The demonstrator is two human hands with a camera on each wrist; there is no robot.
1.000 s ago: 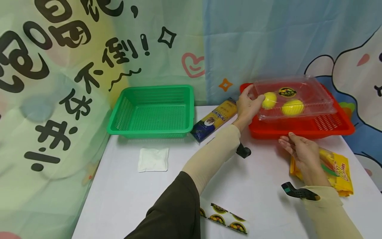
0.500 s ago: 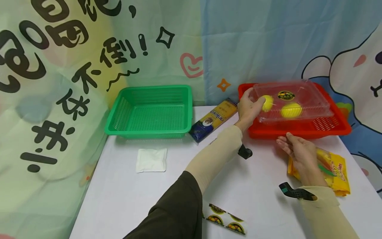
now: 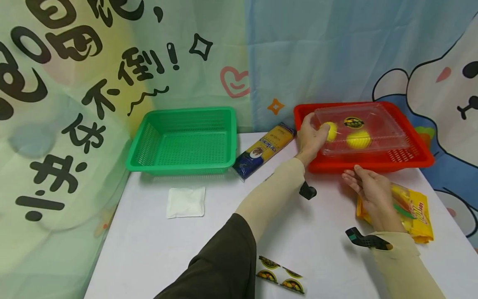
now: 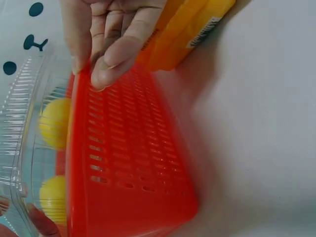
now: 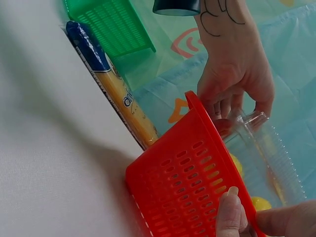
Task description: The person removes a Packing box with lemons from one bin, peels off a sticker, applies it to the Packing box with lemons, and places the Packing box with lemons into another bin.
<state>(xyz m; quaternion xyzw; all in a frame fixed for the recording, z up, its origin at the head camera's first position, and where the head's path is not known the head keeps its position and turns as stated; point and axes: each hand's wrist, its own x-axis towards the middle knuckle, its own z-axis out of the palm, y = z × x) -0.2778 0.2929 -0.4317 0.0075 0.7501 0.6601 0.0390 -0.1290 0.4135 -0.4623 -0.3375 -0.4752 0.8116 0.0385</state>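
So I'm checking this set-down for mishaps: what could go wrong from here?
The left hand grips only one end of the clear box, so the far end might tip and the two yellow balls roll. The box sits near the red basket rim and might catch on it. The right hand touches the basket's front edge; a nudge could shift it.

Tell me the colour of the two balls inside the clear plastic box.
Yellow balls, clearest in the head view.
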